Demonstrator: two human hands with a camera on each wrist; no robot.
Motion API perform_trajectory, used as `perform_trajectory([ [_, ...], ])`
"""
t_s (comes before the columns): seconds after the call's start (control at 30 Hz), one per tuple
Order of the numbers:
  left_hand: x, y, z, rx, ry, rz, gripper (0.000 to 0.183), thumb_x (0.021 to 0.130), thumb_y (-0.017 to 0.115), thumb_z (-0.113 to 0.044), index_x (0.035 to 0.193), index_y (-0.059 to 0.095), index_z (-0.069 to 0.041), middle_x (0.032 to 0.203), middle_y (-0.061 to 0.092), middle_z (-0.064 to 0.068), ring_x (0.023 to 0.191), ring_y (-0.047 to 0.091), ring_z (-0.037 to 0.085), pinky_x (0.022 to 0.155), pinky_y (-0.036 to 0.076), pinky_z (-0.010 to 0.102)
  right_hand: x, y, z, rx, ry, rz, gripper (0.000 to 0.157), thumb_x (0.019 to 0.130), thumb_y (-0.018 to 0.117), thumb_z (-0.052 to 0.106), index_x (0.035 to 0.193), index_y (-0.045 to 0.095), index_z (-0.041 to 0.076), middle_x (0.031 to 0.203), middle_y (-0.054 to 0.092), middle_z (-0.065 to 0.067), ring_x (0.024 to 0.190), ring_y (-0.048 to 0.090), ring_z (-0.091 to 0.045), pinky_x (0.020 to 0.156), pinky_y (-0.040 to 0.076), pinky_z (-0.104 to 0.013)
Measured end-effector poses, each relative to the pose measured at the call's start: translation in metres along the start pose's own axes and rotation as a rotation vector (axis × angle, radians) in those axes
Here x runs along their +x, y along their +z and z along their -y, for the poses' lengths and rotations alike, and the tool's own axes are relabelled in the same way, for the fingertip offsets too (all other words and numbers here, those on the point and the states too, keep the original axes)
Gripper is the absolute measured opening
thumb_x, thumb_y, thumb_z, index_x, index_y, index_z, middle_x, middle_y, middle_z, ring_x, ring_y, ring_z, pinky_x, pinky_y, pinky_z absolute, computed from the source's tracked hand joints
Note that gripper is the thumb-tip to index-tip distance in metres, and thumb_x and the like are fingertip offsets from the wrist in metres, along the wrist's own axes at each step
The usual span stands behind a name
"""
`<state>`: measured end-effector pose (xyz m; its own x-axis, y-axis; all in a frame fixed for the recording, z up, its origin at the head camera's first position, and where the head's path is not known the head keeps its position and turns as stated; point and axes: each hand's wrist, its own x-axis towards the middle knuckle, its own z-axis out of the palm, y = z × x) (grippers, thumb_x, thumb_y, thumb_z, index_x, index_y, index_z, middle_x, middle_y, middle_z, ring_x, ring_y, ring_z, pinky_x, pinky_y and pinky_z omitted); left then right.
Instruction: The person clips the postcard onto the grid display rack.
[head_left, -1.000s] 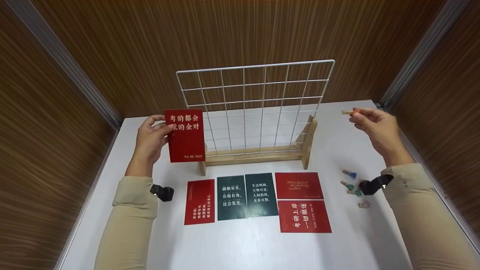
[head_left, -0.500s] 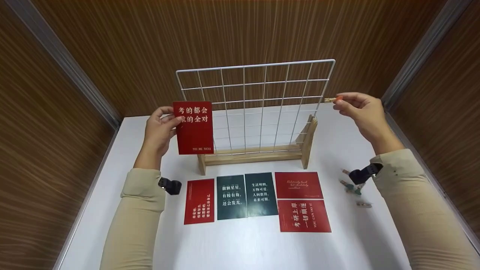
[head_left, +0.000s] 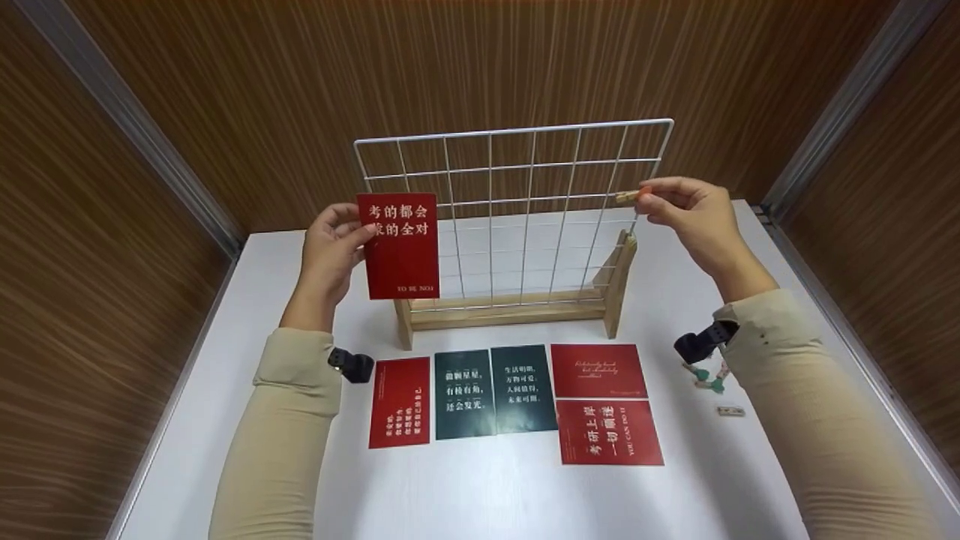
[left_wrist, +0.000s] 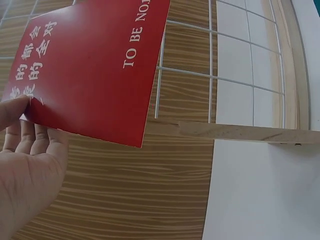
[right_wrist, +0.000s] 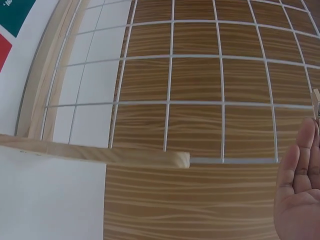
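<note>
My left hand (head_left: 330, 244) pinches a red card (head_left: 401, 262) with white lettering by its left edge, thumb on the printed face. The card is upright and overlaps the left side of a white wire grid (head_left: 533, 163) in the head view. In the left wrist view the same card (left_wrist: 95, 65) shows the thumb over its lettering. Between thumb and fingertips my right hand (head_left: 694, 217) holds a small wooden clothespin (head_left: 627, 196) with an orange part, over the grid's right side. Only a bit of the clothespin (right_wrist: 316, 100) shows at the right wrist view's edge.
The grid stands in a wooden base (head_left: 510, 311) on a white table (head_left: 480, 495). In front lie two dark green cards (head_left: 523, 390) and several red cards (head_left: 399, 403). More clothespins (head_left: 709, 382) lie at the right, partly under the right forearm. Wood-grain panels (head_left: 480, 67) enclose the table.
The left hand has carried the red card right and slightly up, across the grid's left side. The right hand has brought the clothespin left and up to the grid's right side.
</note>
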<state>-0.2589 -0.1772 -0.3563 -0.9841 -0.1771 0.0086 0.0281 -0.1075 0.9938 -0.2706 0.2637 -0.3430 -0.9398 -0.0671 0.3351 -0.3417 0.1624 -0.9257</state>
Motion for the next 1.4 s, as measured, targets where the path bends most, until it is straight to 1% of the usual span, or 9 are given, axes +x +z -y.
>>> perform_trajectory([
  [0.13, 0.001, 0.003, -0.001, -0.006, 0.006, -0.004, 0.028, 0.09, 0.064, -0.003, 0.114, 0.052, -0.008, 0.117, 0.059, 0.014, 0.107, 0.058, 0.026, 0.092, 0.048, 0.038, 0.004, 0.01, 0.005, -0.037, -0.023, 0.03, 0.022, 0.088, 0.069, 0.012, 0.107, 0.07, 0.002, 0.096, 0.069, -0.005, 0.087, 0.065, -0.014, 0.077, 0.052, -0.021],
  [0.37, 0.002, 0.008, -0.003, -0.017, 0.026, 0.005, 0.024, 0.09, 0.061, 0.001, 0.111, 0.053, -0.008, 0.11, 0.06, 0.013, 0.103, 0.058, 0.025, 0.091, 0.048, 0.039, 0.013, 0.03, 0.019, -0.092, -0.04, 0.064, 0.023, 0.087, 0.07, 0.015, 0.106, 0.07, 0.001, 0.097, 0.069, -0.003, 0.087, 0.065, -0.015, 0.077, 0.051, -0.02],
  [0.6, 0.002, 0.016, -0.005, -0.049, 0.053, 0.016, 0.023, 0.09, 0.061, 0.003, 0.109, 0.054, -0.007, 0.106, 0.061, 0.012, 0.1, 0.059, 0.024, 0.088, 0.049, 0.037, 0.021, 0.05, 0.03, -0.09, -0.072, 0.112, 0.023, 0.087, 0.07, 0.015, 0.106, 0.07, 0.001, 0.097, 0.07, -0.005, 0.088, 0.066, -0.017, 0.08, 0.052, -0.023],
  [0.87, 0.002, 0.021, -0.007, -0.065, 0.053, 0.009, 0.024, 0.09, 0.061, 0.003, 0.11, 0.053, -0.007, 0.106, 0.061, 0.012, 0.1, 0.059, 0.024, 0.088, 0.049, 0.038, 0.024, 0.07, 0.034, -0.08, -0.086, 0.124, 0.024, 0.087, 0.07, 0.011, 0.106, 0.068, -0.002, 0.096, 0.07, -0.003, 0.085, 0.065, -0.015, 0.077, 0.052, -0.024],
  [1.07, 0.001, 0.023, -0.01, -0.066, 0.068, 0.005, 0.024, 0.089, 0.062, 0.003, 0.109, 0.053, -0.008, 0.105, 0.061, 0.012, 0.1, 0.059, 0.024, 0.088, 0.049, 0.038, 0.029, 0.086, 0.036, -0.111, -0.091, 0.116, 0.022, 0.086, 0.071, 0.016, 0.104, 0.071, 0.003, 0.096, 0.07, -0.002, 0.086, 0.065, -0.016, 0.076, 0.051, -0.022],
  [1.27, 0.001, 0.023, -0.013, -0.066, 0.071, -0.007, 0.026, 0.09, 0.062, 0.001, 0.111, 0.052, -0.008, 0.109, 0.06, 0.012, 0.103, 0.058, 0.024, 0.089, 0.049, 0.038, 0.035, 0.102, 0.048, -0.126, -0.122, 0.119, 0.024, 0.085, 0.071, 0.015, 0.103, 0.07, 0.001, 0.095, 0.071, -0.004, 0.084, 0.066, -0.015, 0.07, 0.05, -0.02],
  [1.4, 0.001, 0.025, -0.015, -0.071, 0.083, -0.019, 0.027, 0.09, 0.062, 0.001, 0.113, 0.052, -0.007, 0.11, 0.06, 0.012, 0.104, 0.057, 0.024, 0.09, 0.049, 0.038, 0.039, 0.112, 0.056, -0.146, -0.141, 0.136, 0.025, 0.085, 0.071, 0.015, 0.104, 0.07, -0.001, 0.096, 0.071, -0.005, 0.082, 0.066, -0.014, 0.07, 0.05, -0.02],
])
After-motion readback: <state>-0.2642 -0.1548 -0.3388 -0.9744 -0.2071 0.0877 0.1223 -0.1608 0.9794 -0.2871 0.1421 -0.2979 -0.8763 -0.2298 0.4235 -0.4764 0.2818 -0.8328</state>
